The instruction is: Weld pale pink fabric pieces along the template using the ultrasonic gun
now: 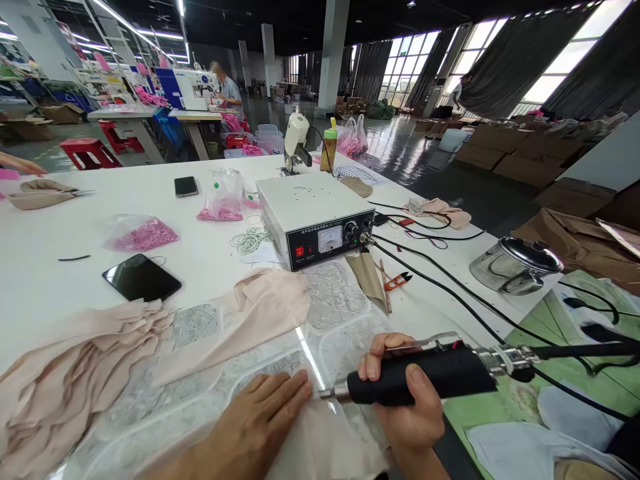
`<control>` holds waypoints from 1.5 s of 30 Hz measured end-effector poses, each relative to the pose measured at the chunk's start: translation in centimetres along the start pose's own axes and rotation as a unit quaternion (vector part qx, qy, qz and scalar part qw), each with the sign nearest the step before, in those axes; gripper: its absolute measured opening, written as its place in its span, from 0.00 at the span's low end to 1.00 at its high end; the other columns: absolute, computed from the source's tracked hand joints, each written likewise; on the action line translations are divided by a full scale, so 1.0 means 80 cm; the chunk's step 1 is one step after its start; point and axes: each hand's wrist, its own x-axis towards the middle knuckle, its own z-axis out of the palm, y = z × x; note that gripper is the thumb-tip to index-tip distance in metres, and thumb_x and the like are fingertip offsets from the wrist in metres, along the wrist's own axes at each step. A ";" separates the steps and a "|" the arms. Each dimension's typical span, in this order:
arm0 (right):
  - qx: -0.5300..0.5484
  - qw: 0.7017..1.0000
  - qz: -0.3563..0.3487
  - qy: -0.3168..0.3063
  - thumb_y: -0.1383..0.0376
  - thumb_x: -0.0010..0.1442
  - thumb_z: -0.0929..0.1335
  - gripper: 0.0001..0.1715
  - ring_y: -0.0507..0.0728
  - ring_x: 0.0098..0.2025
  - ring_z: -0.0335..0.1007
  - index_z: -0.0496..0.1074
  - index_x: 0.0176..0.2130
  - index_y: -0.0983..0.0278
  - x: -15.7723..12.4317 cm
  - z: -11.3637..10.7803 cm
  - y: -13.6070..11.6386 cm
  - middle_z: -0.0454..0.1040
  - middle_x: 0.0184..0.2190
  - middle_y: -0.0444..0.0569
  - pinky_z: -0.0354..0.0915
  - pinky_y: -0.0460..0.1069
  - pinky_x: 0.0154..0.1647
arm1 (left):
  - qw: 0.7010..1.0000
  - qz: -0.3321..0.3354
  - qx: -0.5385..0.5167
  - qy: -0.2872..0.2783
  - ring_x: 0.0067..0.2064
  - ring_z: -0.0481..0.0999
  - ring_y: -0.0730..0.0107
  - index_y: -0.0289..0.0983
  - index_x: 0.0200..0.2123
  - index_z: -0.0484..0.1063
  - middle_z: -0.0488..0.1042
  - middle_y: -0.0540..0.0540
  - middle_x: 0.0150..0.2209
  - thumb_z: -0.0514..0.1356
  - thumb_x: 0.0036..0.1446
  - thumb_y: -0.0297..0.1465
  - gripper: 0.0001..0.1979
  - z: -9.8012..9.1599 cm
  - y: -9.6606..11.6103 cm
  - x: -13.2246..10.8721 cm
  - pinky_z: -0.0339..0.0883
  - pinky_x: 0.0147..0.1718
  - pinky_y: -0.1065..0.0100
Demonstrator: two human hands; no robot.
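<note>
My right hand (407,407) is wrapped round the black body of a corded handheld ultrasonic welder (425,377). Its metal tip points left, close to the fingertips of my left hand (260,420). That left hand lies flat, fingers stretched out, over pale pink fabric (320,440) on a clear plastic template (340,293) with curved outlines. Farther up the template rests another pale pink fabric piece (270,300). A layered pile of the same fabric (75,373) spreads at the left. Whether the tip touches the cloth, I cannot tell.
Behind the template stands a white control box (320,200), its black cables (440,280) trailing right. Orange-handled thread snips (397,281) lie beside it. A lidded glass jar (515,267) is near the right edge. At left are a black tablet (142,277) and bags of pink pieces (145,235).
</note>
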 end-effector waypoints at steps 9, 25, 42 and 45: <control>-0.023 1.000 -0.006 -0.001 0.55 0.58 0.69 0.12 0.50 0.20 0.68 0.75 0.37 0.60 -0.002 0.001 -0.004 0.71 0.29 0.45 0.69 0.49 0.21 | 0.998 0.021 0.041 0.032 0.55 0.74 0.58 0.27 0.60 0.67 0.72 0.38 0.60 0.46 0.68 0.19 0.21 -0.008 0.005 0.010 0.74 0.46 0.60; -0.039 0.998 -0.046 -0.012 0.57 0.57 0.68 0.13 0.51 0.21 0.68 0.75 0.37 0.62 0.005 -0.004 -0.008 0.71 0.28 0.45 0.68 0.49 0.21 | 0.998 -0.007 0.025 0.051 0.59 0.70 0.55 0.30 0.65 0.61 0.67 0.38 0.64 0.46 0.67 0.22 0.25 0.027 0.006 -0.009 0.71 0.50 0.58; -0.065 0.991 -0.104 -0.049 0.59 0.58 0.68 0.11 0.50 0.24 0.69 0.74 0.39 0.62 0.011 0.015 0.003 0.70 0.30 0.44 0.71 0.49 0.25 | 0.998 -0.015 0.024 0.059 0.53 0.74 0.57 0.28 0.58 0.68 0.73 0.38 0.58 0.46 0.65 0.18 0.21 0.002 0.009 0.008 0.71 0.45 0.61; -0.069 0.991 -0.105 -0.046 0.59 0.58 0.68 0.11 0.51 0.23 0.69 0.74 0.39 0.62 0.011 0.016 0.004 0.70 0.30 0.44 0.70 0.50 0.24 | 0.998 -0.016 0.027 0.061 0.53 0.74 0.57 0.28 0.58 0.68 0.73 0.37 0.58 0.47 0.65 0.18 0.21 0.003 0.011 0.007 0.71 0.45 0.61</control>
